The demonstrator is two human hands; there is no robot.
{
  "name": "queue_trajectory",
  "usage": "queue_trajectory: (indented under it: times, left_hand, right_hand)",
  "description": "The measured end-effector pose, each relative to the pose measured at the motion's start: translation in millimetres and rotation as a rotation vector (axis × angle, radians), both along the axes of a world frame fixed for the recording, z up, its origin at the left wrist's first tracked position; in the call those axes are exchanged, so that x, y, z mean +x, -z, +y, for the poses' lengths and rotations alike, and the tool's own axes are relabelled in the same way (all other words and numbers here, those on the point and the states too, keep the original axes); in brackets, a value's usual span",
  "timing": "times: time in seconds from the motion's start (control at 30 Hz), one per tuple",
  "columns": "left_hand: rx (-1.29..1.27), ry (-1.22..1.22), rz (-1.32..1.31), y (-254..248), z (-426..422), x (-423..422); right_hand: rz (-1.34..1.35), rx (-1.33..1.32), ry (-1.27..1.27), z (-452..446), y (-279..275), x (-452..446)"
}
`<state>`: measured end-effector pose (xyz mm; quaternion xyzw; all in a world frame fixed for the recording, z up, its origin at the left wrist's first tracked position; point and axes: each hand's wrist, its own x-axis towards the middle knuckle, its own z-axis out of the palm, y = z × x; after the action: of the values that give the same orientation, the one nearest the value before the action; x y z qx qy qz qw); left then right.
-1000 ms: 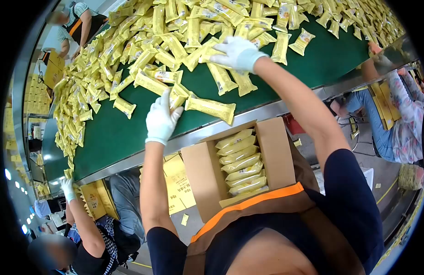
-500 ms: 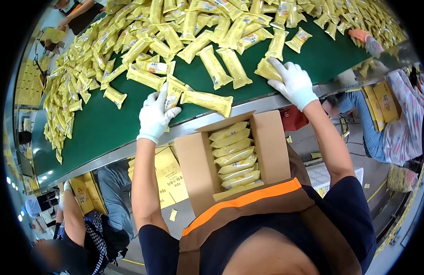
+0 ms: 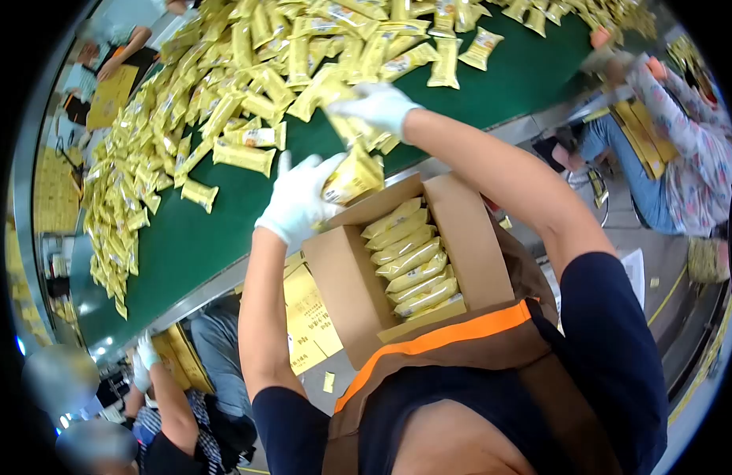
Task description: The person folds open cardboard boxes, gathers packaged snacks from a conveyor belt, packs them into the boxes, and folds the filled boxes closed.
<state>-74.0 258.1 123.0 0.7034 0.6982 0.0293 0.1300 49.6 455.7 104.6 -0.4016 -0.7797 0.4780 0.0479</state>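
Note:
My left hand (image 3: 301,196), in a white glove, is closed round some yellow packets (image 3: 355,176) over the near edge of the green belt (image 3: 184,257). My right hand (image 3: 375,108), gloved too and blurred, lies over more yellow packets at the front of the pile (image 3: 259,67); its fingertips are smeared by motion. Just below both hands stands an open cardboard box (image 3: 342,277) against my apron. Inside it, several yellow packets (image 3: 413,260) lie in a row.
Flat yellow cartons (image 3: 306,317) lie left of the box. A co-worker in a floral top (image 3: 690,166) sits at the right. Another co-worker's arm (image 3: 172,408) reaches toward the belt at lower left. The belt's metal rim (image 3: 215,279) runs between belt and box.
My left hand now holds packets raised near the box. My right hand has moved left from the belt's near edge to packets by the pile. The long packet between them no longer lies there.

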Motion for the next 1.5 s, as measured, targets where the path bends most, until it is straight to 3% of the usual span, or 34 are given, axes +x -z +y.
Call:
queue_trajectory:
  times: [0.03, 0.17, 0.27, 0.3, 0.33, 0.4, 0.53, 0.63, 0.7, 0.77, 0.83, 0.93, 1.0, 1.07, 1.1, 1.13, 1.17, 1.2, 1.23, 1.27, 1.37, 1.43, 1.5]
  left_hand:
    - [0.009, -0.019, 0.062, -0.6, -7.7, 0.4]
    - [0.056, -0.099, 0.118, -6.5, -40.3, -3.1]
    - [0.022, -0.175, 0.198, -3.9, -47.4, 2.2]
    - [0.018, -0.198, 0.203, -3.2, -47.3, 4.1]
    - [0.083, -0.152, 0.246, -1.2, -44.1, 3.5]
    - [0.022, -0.194, 0.113, 0.9, -29.2, 5.8]
    - [-0.007, -0.218, 0.056, -1.9, -14.4, 10.1]
    - [0.088, -0.329, -0.050, 0.6, -24.1, 7.5]
    - [0.199, -0.205, 0.079, 18.9, -29.8, -2.7]
    - [0.180, -0.177, 0.068, 17.4, -26.6, -2.1]
    - [-0.058, -0.204, 0.091, -4.3, -18.5, 8.4]
    - [0.062, -0.193, 0.055, 0.6, -24.0, 7.7]
    - [0.079, -0.320, -0.044, 0.3, -32.9, 3.1]
    - [0.291, -0.363, -0.307, 17.0, -58.5, -25.1]
    - [0.339, -0.531, -0.808, 17.6, -60.7, -33.0]
    - [0.331, -0.621, -0.981, 0.6, -52.4, -42.9]
    - [0.354, -0.752, -0.912, -6.1, -44.6, -61.9]
    - [0.433, -0.577, -0.909, 0.3, -38.1, -67.1]
    - [0.434, -0.672, -0.871, 1.6, -13.2, -82.1]
    - [0.432, -0.766, -0.836, 2.3, 11.0, -96.8]
    - [0.331, -0.669, -0.316, 22.2, 26.7, -103.7]
    - [0.191, -0.708, -0.310, 28.1, 9.1, -114.5]
    - [0.155, -0.726, -0.623, 23.7, -27.2, -112.0]
  right_hand:
    - [-0.071, 0.121, -0.034, -11.7, 0.1, -1.7]
    - [-0.129, 0.194, -0.328, -20.4, -20.1, 7.3]
    - [-0.128, 0.922, -0.392, -15.8, -35.6, 56.4]
    - [-0.098, 1.036, -0.423, -6.9, -37.9, 79.8]
    - [-0.184, 0.971, -0.447, -0.5, -40.6, 99.0]
    - [-0.153, 0.914, -0.416, 12.5, 5.0, 129.2]
    - [-0.235, 0.496, -0.188, 20.3, -10.5, 145.0]
    - [-0.390, 0.594, -0.336, 27.6, -8.6, 146.7]
    - [-0.266, 0.482, -0.388, 36.8, -15.4, 143.2]
    - [-0.030, 0.263, -0.133, 57.8, -13.5, 128.2]
    - [0.366, -0.310, 0.065, 110.1, -8.2, 110.2]
    - [0.915, -0.671, 0.366, 116.0, -12.9, 71.9]
    - [1.039, -0.616, 0.443, 130.4, -2.7, 74.1]
    - [1.151, -0.698, 0.486, 142.1, -9.1, 94.5]
    - [1.195, -0.719, 0.461, 143.7, -17.2, 107.4]
    - [1.250, -0.797, 0.337, 159.8, -8.8, 117.9]
    - [1.302, -0.888, 0.183, 175.3, -2.2, 117.3]
    - [1.235, -0.848, 0.356, 160.7, -5.1, 116.2]
    - [1.164, -0.805, 0.526, 140.0, -9.0, 115.2]
    - [1.185, -0.833, 0.492, 132.7, -15.2, 115.3]
    - [1.225, -0.821, 0.453, 115.8, 2.3, 96.3]
    - [1.172, -0.826, 0.541, 108.5, 4.3, 100.6]
    - [1.142, -0.798, 0.553, 100.2, 1.6, 109.7]
